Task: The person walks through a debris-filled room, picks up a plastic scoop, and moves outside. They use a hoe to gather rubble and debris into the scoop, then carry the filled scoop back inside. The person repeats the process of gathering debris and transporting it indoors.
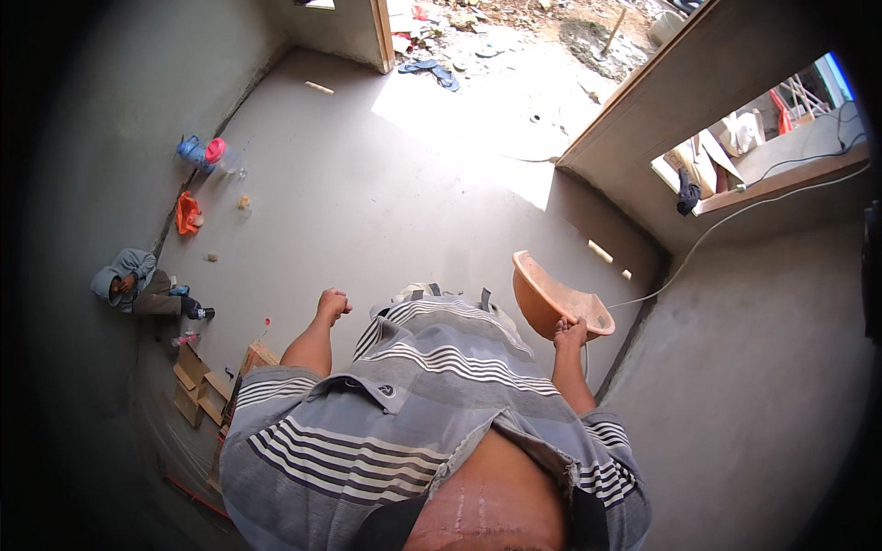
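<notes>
My right hand grips the rim of an orange-tan plastic basin at my right side. The basin hangs tilted, its hollow turned away toward the right wall; I cannot see anything inside it. My left hand is out at my left, over the floor, with its fingers curled in and nothing showing in them. It touches nothing and is well apart from the basin.
Someone sits against the left wall. Near them lie an orange bag, a blue jug, a pink-lidded clear container and wooden pieces. Sandals lie at the bright doorway. A pale cable runs along the right wall.
</notes>
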A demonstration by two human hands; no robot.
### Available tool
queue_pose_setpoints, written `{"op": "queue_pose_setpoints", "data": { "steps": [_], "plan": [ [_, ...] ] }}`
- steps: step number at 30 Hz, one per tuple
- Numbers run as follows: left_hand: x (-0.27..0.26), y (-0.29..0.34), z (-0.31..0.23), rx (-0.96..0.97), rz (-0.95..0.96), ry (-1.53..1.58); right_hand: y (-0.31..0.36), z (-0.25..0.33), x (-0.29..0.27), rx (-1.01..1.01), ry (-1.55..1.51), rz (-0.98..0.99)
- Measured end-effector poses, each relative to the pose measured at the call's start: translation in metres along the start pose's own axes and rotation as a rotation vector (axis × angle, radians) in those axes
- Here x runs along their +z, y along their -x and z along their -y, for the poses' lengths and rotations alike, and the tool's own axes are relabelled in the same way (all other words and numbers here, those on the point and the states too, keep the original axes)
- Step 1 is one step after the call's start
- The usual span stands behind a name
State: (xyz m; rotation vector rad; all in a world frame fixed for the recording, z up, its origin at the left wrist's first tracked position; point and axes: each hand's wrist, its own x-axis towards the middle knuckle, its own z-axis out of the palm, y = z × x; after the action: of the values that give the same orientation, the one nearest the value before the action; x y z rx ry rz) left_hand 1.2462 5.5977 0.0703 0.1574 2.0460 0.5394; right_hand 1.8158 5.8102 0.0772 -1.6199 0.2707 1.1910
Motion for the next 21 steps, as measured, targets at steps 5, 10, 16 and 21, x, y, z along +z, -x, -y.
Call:
{"op": "queue_pose_setpoints", "data": {
  "steps": [5,10,16,21],
  "plan": [
    [0.029,-0.071,-0.199,0.31,0.005,-0.117,-0.02,0.013,0.08,0.015,-0.03,-0.054],
    [0.078,-0.112,-0.345,0.501,0.07,-0.136,-0.063,0.024,0.162,0.058,-0.052,-0.134],
    [0.103,-0.155,-0.429,0.336,0.171,-0.261,-0.109,0.062,0.282,0.096,-0.037,-0.212],
    [0.107,-0.183,-0.465,0.102,0.111,-0.242,-0.13,0.086,0.393,0.184,0.057,-0.071]
  ]
}}
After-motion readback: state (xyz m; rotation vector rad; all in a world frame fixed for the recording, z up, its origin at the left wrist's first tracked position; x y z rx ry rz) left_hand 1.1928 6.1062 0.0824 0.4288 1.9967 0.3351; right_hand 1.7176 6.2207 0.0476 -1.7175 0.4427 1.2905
